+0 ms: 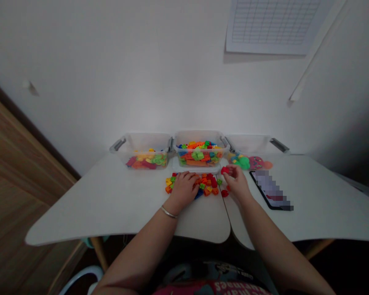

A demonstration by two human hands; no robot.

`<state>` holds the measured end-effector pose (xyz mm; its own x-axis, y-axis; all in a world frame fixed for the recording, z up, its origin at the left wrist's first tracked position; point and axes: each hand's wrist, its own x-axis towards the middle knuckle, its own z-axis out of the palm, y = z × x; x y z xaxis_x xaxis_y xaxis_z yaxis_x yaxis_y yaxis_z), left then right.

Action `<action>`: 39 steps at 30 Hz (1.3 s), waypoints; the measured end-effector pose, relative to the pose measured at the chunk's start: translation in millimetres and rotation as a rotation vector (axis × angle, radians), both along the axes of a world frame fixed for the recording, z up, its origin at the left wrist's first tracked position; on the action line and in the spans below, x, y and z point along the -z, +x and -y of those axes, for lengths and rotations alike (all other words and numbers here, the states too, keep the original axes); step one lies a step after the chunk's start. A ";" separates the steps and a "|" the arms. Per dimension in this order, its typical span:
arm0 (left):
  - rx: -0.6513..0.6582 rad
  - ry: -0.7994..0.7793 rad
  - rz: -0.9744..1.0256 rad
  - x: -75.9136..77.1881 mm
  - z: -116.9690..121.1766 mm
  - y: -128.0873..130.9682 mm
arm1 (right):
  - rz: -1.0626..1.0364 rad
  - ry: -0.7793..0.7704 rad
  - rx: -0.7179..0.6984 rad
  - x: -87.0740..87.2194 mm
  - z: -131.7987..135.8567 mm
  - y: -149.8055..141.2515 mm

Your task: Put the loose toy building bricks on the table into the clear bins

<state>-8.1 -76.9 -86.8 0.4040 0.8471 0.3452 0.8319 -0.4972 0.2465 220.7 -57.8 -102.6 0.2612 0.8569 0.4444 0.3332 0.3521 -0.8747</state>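
Red block sits pinched in right fingers; left fingers cover blocks, their grip hidden

White tables with rounded corners stand edge to edge — clear plastic bins, colourful plastic blocks, a black-edged phone on them.
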 end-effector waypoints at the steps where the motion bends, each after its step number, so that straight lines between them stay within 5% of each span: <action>1: 0.001 0.001 0.003 0.1 0.0 0.0 | -0.015 0.095 0.045 -6.8 -0.5 -4.3; 6: 0.006 0.003 0.002 2.0 -1.1 -0.3 | -0.012 0.378 0.176 -46.7 -13.6 -20.7; 14: -0.001 -0.008 -0.015 2.1 -2.1 -0.3 | 0.154 0.342 0.077 -85.4 -64.5 -32.1; 19: 0.004 -0.010 -0.003 3.1 -2.8 -0.5 | 0.349 0.186 0.054 -91.9 -84.6 -34.9; 28: 0.010 0.015 0.003 3.7 -3.9 0.2 | 0.651 -0.145 0.155 -104.0 -79.7 -43.0; 33: 0.014 0.008 0.000 4.7 -4.8 -0.4 | 0.660 -0.108 0.131 -100.9 -83.5 -41.3; 39: 0.014 0.000 0.005 5.1 -4.9 -0.5 | 0.271 0.156 -0.042 -88.9 -81.2 -29.8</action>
